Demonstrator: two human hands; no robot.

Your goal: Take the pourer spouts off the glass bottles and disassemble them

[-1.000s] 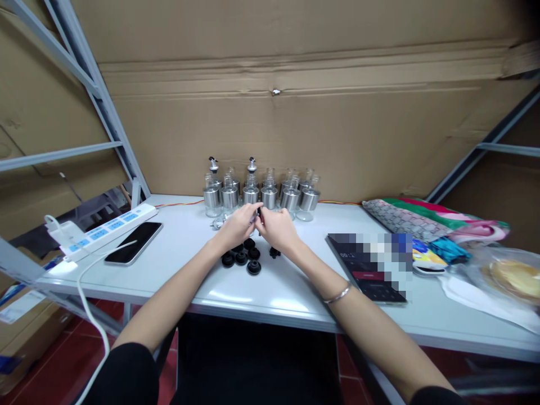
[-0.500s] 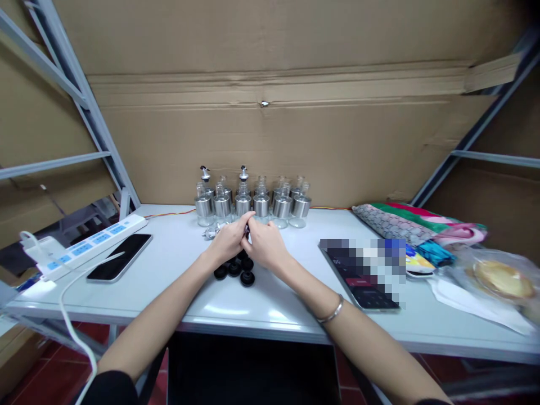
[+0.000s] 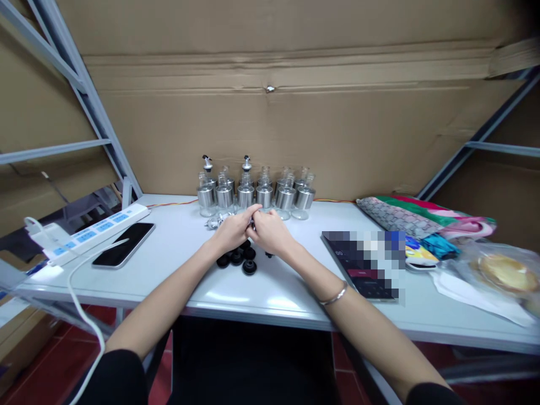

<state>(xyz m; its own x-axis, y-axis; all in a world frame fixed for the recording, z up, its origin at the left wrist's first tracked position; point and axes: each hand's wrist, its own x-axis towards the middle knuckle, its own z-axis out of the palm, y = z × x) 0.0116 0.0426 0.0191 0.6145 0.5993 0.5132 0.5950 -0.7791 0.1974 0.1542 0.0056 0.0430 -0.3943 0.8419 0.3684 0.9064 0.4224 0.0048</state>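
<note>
My left hand (image 3: 234, 230) and my right hand (image 3: 272, 229) meet above the table, fingers closed together around a small part. A silver and dark bit of a pour spout (image 3: 252, 223) shows between them; the fingers hide the rest. Loose silver pour spouts (image 3: 214, 222) lie just beyond my left hand. Nearer me is a cluster of black rubber stoppers (image 3: 249, 267). A small black piece (image 3: 269, 255) shows under my right wrist. Behind the hands stand two rows of glass bottles with steel sleeves (image 3: 286, 197); two rear ones carry pour spouts (image 3: 247, 163).
On the left lie a power strip (image 3: 97, 230), a white cable (image 3: 80, 304) and a phone (image 3: 124, 245). A tablet-like device (image 3: 358, 270), folded fabric (image 3: 426, 216) and a bagged round food item (image 3: 506, 270) lie on the right. Cardboard (image 3: 270, 129) walls the back.
The view has tilted and shifted slightly, so the table sits higher in the picture. Both hands stay together with small finger movements. The black piece under the right wrist has come into view.
</note>
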